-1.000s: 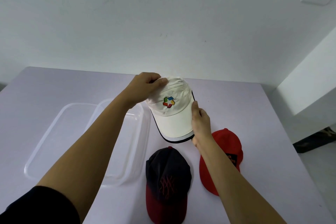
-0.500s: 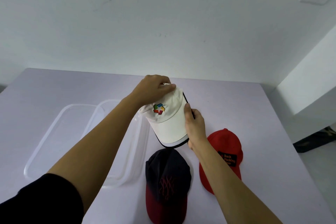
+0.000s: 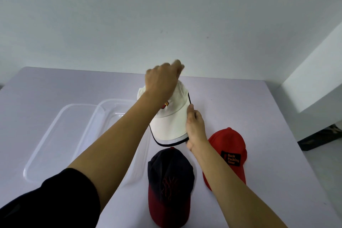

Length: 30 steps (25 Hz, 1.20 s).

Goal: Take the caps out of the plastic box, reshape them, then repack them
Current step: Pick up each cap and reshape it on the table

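Head view: white cap (image 3: 172, 126) just right of the plastic box's (image 3: 103, 113) far right corner, crown away, brim toward the wearer, long axis running near to far. Hard to tell whether resting on the counter (image 3: 55, 87) or raised slightly off it.

Pinched at the brim's right edge by the right hand (image 3: 196, 127): thumb (image 3: 190, 111) on top, other fingers tucked underneath and out of sight. Covered at the crown by the left hand (image 3: 161, 81), reaching across from the box side; fingers (image 3: 177, 65) curled and motion-blurred above the crown's far side. Cannot tell whether gripping fabric or only brushing it.

Judged as mid-reshape, crown being worked while the brim is steadied. For repacking, box lying directly left of the cap, so a sideways carry with the brim grip kept; left arm already over the box's right wall and likely in the way. Right hand the firmer hold of the two.

Further right of the box, toward its near corner: navy cap with a red brim (image 3: 169, 177), brim toward the wearer. Beyond that, well right of the box: red cap (image 3: 227, 146) with a black patch, partly behind the right forearm. Touching the box's left side: clear lid (image 3: 55, 131), flat on the counter.
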Tool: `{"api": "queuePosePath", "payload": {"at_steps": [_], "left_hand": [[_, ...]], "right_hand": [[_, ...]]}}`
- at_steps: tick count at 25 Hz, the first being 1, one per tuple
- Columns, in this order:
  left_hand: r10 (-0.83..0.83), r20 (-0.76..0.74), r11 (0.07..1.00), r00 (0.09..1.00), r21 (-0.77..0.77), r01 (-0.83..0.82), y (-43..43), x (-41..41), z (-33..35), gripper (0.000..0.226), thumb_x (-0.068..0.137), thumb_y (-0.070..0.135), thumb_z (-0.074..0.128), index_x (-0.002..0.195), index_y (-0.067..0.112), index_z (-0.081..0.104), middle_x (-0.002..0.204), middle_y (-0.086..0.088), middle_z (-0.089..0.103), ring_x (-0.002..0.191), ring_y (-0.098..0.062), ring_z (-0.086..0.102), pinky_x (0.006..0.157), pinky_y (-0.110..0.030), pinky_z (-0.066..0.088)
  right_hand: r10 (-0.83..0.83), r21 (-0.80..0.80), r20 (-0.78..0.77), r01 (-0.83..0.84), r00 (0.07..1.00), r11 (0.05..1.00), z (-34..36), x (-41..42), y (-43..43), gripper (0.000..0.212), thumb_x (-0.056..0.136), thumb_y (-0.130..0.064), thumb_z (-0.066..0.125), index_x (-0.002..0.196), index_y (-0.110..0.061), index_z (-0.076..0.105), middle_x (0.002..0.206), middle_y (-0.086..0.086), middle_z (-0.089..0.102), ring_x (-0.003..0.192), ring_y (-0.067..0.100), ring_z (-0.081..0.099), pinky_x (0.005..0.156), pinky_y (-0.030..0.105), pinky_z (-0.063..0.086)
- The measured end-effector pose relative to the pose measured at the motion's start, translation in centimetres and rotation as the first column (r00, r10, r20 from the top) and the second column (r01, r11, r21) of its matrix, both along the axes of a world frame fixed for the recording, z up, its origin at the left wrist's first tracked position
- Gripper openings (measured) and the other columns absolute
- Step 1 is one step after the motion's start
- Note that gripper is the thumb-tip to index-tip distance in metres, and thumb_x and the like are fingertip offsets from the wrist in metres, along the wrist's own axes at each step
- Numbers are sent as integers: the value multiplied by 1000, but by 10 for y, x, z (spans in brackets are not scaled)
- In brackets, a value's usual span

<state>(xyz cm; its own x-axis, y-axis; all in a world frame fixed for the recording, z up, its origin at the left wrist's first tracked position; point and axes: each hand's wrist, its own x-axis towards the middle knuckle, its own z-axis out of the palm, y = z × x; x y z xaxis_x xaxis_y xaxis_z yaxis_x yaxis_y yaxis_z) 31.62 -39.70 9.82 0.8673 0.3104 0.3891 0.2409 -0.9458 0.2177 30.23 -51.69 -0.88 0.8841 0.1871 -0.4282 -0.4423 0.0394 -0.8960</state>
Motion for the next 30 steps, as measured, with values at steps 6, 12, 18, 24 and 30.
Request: {"api": "queuePosePath", "payload": {"at_steps": [6,12,18,24,30], "left_hand": [[281,-124,345,952,-912,-221,35,-15,-15,40,93,44,34,111,11,47,103,-7,50,103,-34,51,88,-48,48],[4,-425,-153,905,-895,-419,33,-11,-148,54,72,16,50,125,11,47,114,-10,55,93,-28,53,63,-38,53],[41,-451,-172,892,-882,-438,32,-7,-171,52,73,0,39,123,13,38,99,-4,51,81,-20,50,62,-36,49],[39,-554,33,832,-831,-555,26,-6,-214,52,79,8,43,129,17,31,119,-7,49,104,-26,48,91,-46,48],[223,-594,393,773,-671,-629,21,6,-223,40,89,14,39,129,7,39,136,-13,33,124,-31,32,104,-43,32]], "right_hand": [[-80,241,-220,134,972,961,-9,13,-6,48,92,-55,37,121,-20,53,113,4,66,96,22,66,61,28,55],[-80,145,-331,134,940,980,-88,49,24,52,94,-53,32,128,-17,47,118,6,63,101,22,64,76,34,56],[42,26,-370,-35,928,999,-103,64,16,48,96,-46,35,129,-13,47,123,9,59,104,24,59,87,40,52],[99,-499,-274,-229,957,835,-135,60,9,50,96,-44,33,112,-4,59,105,9,58,99,28,56,85,37,48],[184,-737,-81,-183,980,650,-143,66,8,35,94,-25,45,122,-6,50,125,19,51,114,34,49,95,41,43]]}}
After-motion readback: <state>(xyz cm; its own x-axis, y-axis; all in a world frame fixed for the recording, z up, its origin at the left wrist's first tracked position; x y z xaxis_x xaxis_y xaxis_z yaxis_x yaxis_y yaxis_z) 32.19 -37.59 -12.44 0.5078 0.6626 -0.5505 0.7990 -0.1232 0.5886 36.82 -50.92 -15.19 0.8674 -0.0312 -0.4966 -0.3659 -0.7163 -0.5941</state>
